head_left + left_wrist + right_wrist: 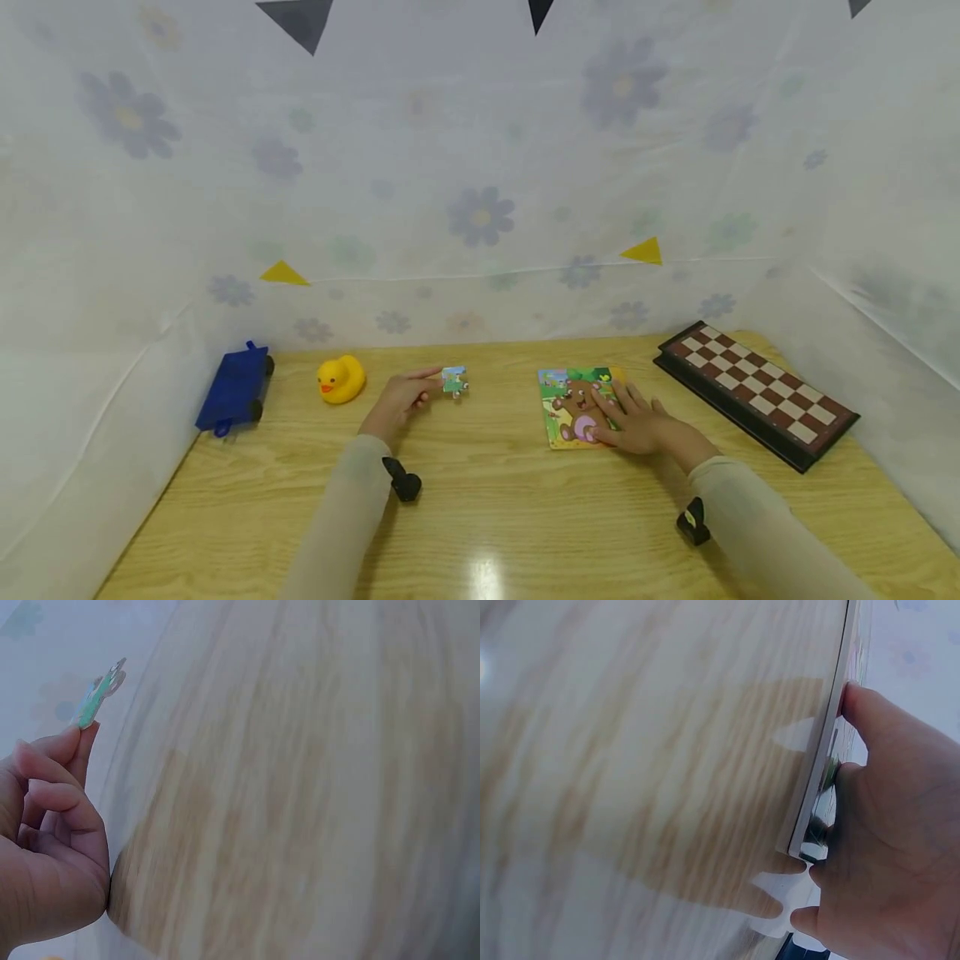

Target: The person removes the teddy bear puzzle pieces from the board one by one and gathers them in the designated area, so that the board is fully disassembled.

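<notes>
Between thumb and forefinger my left hand [401, 400] pinches a small jigsaw piece [454, 380] with blue and green print. In the left wrist view the jigsaw piece [100, 695] is seen nearly edge-on at the fingertips, above the table. My right hand [641, 421] rests with spread fingers on the right side of a square bear jigsaw puzzle [573, 412], covering part of its picture. The right wrist view shows the puzzle's edge [821, 742] lying on the table, with the thumb and fingers of the right hand [892, 825] touching its top.
On the wooden table [480, 508], a yellow rubber duck [342, 380] sits left of the left hand. Farther left is a blue toy cart [235, 389] with black wheels. A folded chessboard case [753, 387] lies right of the puzzle. Flower-patterned cloth [480, 167] encloses the table.
</notes>
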`<state>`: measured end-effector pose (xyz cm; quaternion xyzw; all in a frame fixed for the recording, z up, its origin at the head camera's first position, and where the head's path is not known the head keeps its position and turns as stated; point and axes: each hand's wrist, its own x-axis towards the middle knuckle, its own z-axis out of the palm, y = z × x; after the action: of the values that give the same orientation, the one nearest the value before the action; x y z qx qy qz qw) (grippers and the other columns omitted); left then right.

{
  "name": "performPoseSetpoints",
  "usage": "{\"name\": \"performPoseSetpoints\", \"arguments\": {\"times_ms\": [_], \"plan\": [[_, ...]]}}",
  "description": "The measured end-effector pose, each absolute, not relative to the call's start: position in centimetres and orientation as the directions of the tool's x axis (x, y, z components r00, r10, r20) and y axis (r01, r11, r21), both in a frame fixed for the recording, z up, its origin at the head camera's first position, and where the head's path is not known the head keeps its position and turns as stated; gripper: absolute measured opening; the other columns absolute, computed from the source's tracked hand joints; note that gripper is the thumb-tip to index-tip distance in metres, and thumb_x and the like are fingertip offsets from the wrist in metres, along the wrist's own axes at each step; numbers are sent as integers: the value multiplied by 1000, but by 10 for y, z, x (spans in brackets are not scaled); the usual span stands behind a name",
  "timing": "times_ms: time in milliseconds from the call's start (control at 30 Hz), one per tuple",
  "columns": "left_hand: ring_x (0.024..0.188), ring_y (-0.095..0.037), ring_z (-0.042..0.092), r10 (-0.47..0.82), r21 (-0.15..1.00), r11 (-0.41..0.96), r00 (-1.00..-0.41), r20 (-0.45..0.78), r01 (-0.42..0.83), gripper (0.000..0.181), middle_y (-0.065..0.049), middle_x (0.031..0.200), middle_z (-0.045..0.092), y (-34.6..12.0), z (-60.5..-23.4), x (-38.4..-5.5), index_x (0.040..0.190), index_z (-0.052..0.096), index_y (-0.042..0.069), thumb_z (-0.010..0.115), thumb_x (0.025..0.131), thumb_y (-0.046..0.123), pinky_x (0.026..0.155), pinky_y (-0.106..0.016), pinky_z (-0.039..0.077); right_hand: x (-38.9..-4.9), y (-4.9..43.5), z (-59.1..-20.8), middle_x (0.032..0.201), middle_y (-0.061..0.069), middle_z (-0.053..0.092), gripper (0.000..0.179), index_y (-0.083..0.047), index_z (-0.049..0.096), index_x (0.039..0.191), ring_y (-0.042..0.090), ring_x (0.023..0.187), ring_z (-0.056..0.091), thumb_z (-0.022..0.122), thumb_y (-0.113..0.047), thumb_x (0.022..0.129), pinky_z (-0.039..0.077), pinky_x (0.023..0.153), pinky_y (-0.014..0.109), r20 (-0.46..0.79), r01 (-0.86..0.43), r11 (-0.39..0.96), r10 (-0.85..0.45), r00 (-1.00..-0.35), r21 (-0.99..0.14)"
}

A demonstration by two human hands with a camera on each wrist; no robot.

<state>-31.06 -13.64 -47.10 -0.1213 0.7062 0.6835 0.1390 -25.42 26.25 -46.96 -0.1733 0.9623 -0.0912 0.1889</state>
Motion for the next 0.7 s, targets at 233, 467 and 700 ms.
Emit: {"name": "performPoseSetpoints", "arguments": {"times_ms": [233,467,700], "plan": [[47,-3,43,-35,928,52,-930,-366,-368,35,0,69,61,-146,-466,-308,119,68,16,73,84,12,40,-14,36,-256,266,-475,155,24,-9,96,-17,2,154,45,140,-10,19,-81,84,-2,102,74,-332,-284,929,-352,-875,-237],[48,-4,43,-53,927,44,-928,-370,-372,34,-1,76,64,-150,-465,-306,121,67,15,69,87,9,41,-14,37,-258,267,-479,155,21,-13,90,-22,-1,154,42,140,-14,23,-77,87,-4,101,74,-334,-274,923,-356,-873,-268],[50,-5,43,-56,918,-13,-916,-397,-397,34,-2,80,66,-154,-468,-305,120,67,12,68,87,6,43,-15,36,-258,266,-480,155,20,-16,91,-23,-3,153,42,140,-15,21,-79,85,-5,101,74,-349,-270,924,-356,-867,-271]]}}
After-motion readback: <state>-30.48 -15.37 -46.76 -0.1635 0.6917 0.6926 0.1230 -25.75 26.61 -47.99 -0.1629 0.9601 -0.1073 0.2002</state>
